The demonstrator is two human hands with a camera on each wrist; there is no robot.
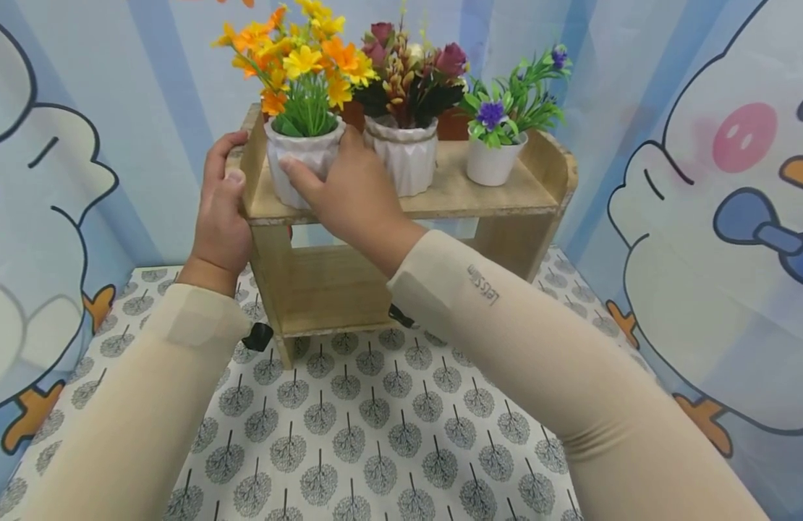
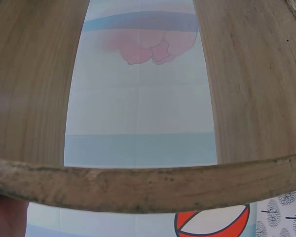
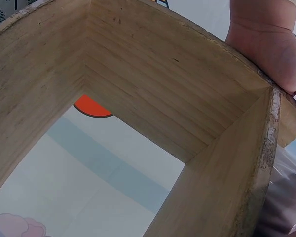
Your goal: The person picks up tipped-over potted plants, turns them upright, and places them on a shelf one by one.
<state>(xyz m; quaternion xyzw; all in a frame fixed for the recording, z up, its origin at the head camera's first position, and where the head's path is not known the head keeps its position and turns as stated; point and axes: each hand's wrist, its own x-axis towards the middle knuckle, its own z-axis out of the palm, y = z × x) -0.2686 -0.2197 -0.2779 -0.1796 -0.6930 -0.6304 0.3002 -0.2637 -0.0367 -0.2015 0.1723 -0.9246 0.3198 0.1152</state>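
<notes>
A two-tier wooden shelf [image 1: 401,210] carries three potted artificial plants on its top board. My right hand [image 1: 359,188] grips the white ribbed pot of yellow and orange flowers [image 1: 304,163] at the left end, thumb across its front and the other fingers at its right side, partly hidden. At the shelf's left end panel, my left hand [image 1: 222,210] holds the upper edge, with the thumb towards the front. The right wrist view shows this left hand [image 3: 266,44] against the panel's outside, near the corner. A plant with dusky red roses [image 1: 404,155] stands just right of my right hand.
A smaller white pot with purple flowers [image 1: 495,155] stands near the shelf's right end. Under the top board is an open compartment with a lower board [image 1: 336,289]. A tree-patterned cloth [image 1: 375,434] covers the table, and cartoon-printed curtains [image 1: 701,217] surround it.
</notes>
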